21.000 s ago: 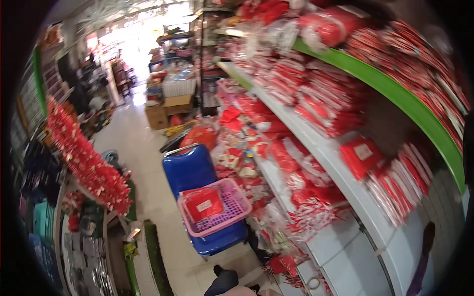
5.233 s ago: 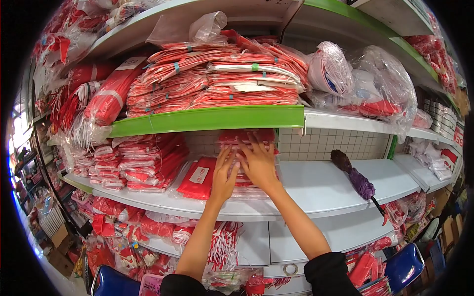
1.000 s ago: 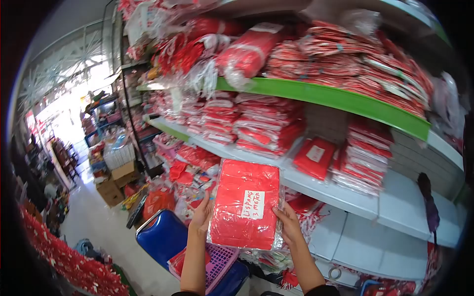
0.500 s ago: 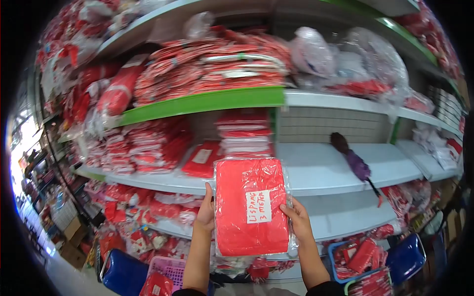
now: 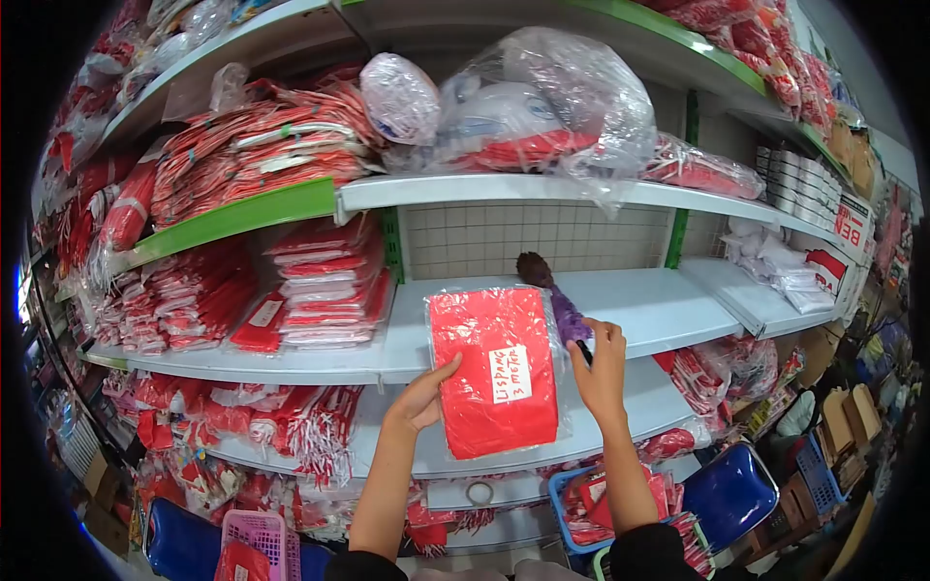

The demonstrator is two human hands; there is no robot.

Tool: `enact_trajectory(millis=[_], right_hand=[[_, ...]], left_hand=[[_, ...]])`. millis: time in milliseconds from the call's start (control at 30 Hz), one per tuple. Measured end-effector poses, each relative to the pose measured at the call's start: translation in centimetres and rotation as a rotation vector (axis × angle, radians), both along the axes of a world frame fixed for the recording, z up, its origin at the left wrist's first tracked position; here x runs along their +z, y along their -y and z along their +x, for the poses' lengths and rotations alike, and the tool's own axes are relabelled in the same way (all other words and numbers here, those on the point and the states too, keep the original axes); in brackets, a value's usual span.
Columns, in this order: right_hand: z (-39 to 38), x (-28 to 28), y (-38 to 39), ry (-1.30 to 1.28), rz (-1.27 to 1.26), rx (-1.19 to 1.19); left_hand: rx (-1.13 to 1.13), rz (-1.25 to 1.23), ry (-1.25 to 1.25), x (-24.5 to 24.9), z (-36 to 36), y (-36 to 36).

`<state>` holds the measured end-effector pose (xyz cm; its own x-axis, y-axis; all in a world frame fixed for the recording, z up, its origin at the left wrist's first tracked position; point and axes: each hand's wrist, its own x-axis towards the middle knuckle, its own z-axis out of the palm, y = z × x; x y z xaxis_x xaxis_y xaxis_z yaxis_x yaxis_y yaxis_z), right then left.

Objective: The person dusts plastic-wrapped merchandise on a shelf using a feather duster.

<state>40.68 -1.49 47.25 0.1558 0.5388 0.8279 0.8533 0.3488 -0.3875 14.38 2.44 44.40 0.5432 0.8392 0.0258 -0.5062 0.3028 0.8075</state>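
My left hand [image 5: 418, 395] grips the left edge of a flat red packet [image 5: 475, 416] in clear plastic. A white label [image 5: 511, 375] on its front reads "LISPANG 3 METER" in red handwriting. The packet is upright in front of the middle shelf. To its right, my right hand [image 5: 603, 363] has its thumb and fingers closed around the black handle of a purple and brown duster [image 5: 565, 308]. The duster lies on the middle shelf, partly hidden by the packet and my fingers.
Left of the duster, stacks of red and white packets [image 5: 325, 281] stand on the middle shelf [image 5: 639, 295]. Bulky plastic bags [image 5: 542, 107] sit on the shelf above. Below are a pink basket [image 5: 257, 528], a blue basket [image 5: 562, 504] and blue stools [image 5: 727, 494].
My view has swung to the right. My right hand has left the packet's right edge and moved onto the duster's handle, while my left hand keeps the packet.
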Motion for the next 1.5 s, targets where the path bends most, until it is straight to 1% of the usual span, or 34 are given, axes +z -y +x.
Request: enact_trajectory(millis=[100,133,233,267,367,400,500,567,633,700,733,767,833,933,1000,1033,1067,1100,1133,1167,1200,1233,1267,1300,1333,1367,1433,1467,1500], right_hand=[[1.5,-0.2,-2.4,0.089,-0.367,-0.188],[2.2,-1.3,-3.9,0.125,-0.333,-0.163],[3.3,-3.1,-5.7,0.033,-0.467,-0.066],[3.4,-4.0,-5.7,0.014,-0.337,-0.072],[3.6,-4.2,-2.3,-0.257,-0.408,0.090],[3.8,-5.8,-1.8,-0.263,-0.282,0.088],[2.9,-8.9,0.9,-0.381,-0.237,0.194],[2.0,-10.7,2.3,-0.493,-0.309,0.293],[0.1,-12.6,3.5,-0.517,-0.292,0.413],[-1.2,-12.9,5.4,-0.786,-0.796,0.569],[-2.0,-14.9,4.9,-0.694,-0.646,0.635],[-2.6,-16.3,4.5,-0.593,-0.585,0.635],[-3.2,-15.4,4.8,-0.328,-0.476,0.608],[-5.4,-14.9,5.2,-0.495,-0.530,0.558],[-7.2,-15.8,5.2,-0.723,-0.662,0.553],[-8.0,-15.6,5.2,-0.834,-0.729,0.546],[-8.9,-15.0,5.7,-0.862,-0.731,0.642],[-9.0,-14.2,5.7,-0.784,-0.764,0.694],[-9.1,-13.6,5.6,-0.707,-0.795,0.746],[-9.2,-13.4,5.6,-0.632,-0.826,0.796],[-9.4,-13.8,5.2,-0.673,-0.791,0.759],[-9.4,-13.9,5.1,-0.885,-0.787,0.774],[-9.3,-13.7,4.8,-1.096,-0.776,0.784],[-9.4,-12.8,4.7,-1.305,-0.762,0.789],[-9.8,-11.7,5.0,-1.296,-0.751,0.744],[-10.1,-11.7,5.3,-1.202,-0.823,0.778],[-10.2,-11.8,5.7,-1.011,-0.955,0.839],[-10.2,-12.2,6.0,-1.023,-1.045,1.069],[-10.2,-12.6,6.2,-1.066,-1.019,1.061]], left_hand=[[0.025,0.025,0.012,1.2,1.6,-0.9],[0.024,0.035,0.010,1.4,1.7,-1.7],[0.023,0.061,0.003,1.6,1.7,-4.3],[0.012,0.055,0.006,1.5,1.6,-5.4],[0.021,0.012,0.006,1.5,1.5,-7.3],[0.037,0.005,0.013,1.5,1.5,-7.5],[0.069,0.000,0.036,0.5,0.9,-9.0],[0.070,-0.003,0.064,0.2,0.8,-9.8],[0.054,-0.013,0.101,0.4,0.6,-10.3],[0.034,-0.001,0.137,1.0,0.6,-10.4],[0.024,0.007,0.155,1.3,0.8,-10.6],[0.040,0.015,0.181,1.3,1.0,-10.8],[0.074,0.030,0.232,1.0,1.3,-10.9],[0.109,0.008,0.228,0.3,0.8,-11.1],[0.145,-0.002,0.217,0.9,1.1,-10.5],[0.017,0.033,0.311,-0.3,0.4,-11.7],[-0.113,0.069,0.404,-2.5,-0.6,-13.9],[-0.245,0.104,0.495,-3.7,-1.2,-15.1],[0.247,-0.006,0.116,-1.0,0.1,-12.0],[0.482,0.076,0.163,0.2,1.1,-10.2],[0.299,0.033,0.227,0.1,0.7,-10.6],[0.116,-0.011,0.289,0.2,0.2,-10.7],[0.104,-0.012,0.274,0.1,0.2,-10.6],[0.139,-0.025,0.267,0.4,0.4,-10.2],[0.131,-0.015,0.272,0.4,0.3,-10.2],[0.122,-0.004,0.278,0.4,0.3,-10.2],[0.312,0.012,0.143,0.5,0.4,-9.8],[0.403,0.021,0.070,0.4,0.3,-9.7],[0.303,0.005,0.139,0.4,0.2,-9.7]])
